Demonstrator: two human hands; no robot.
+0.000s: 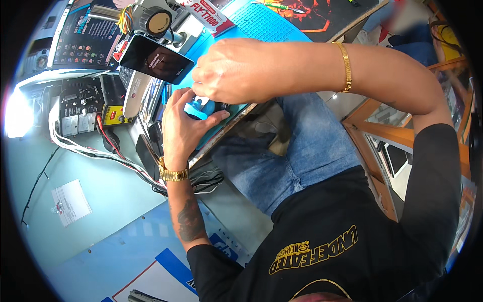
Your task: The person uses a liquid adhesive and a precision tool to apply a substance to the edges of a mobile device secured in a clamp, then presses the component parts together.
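At the edge of the bench my left hand point(182, 123), wearing a gold watch, has its fingers curled round a small light-blue plastic piece point(199, 109). Something dark and round shows beside that piece, and I cannot make out its kind. Directly above it hovers my right hand point(231, 70), back upward and fingers bent inward in a pinch. Whatever those fingertips hold is hidden behind the hand. Just beyond my left hand a smartphone point(157, 59) is propped at a tilt, its dark screen lit with a start-up logo.
A blue silicone mat point(266, 24) covers the bench, with a red and white box point(207, 17) on it. A microscope head point(158, 22) overhangs the phone. Left lie a black power unit point(80, 103), loose cables point(95, 151) and a bright lamp point(19, 113). Wooden cabinet frames point(380, 128) stand right.
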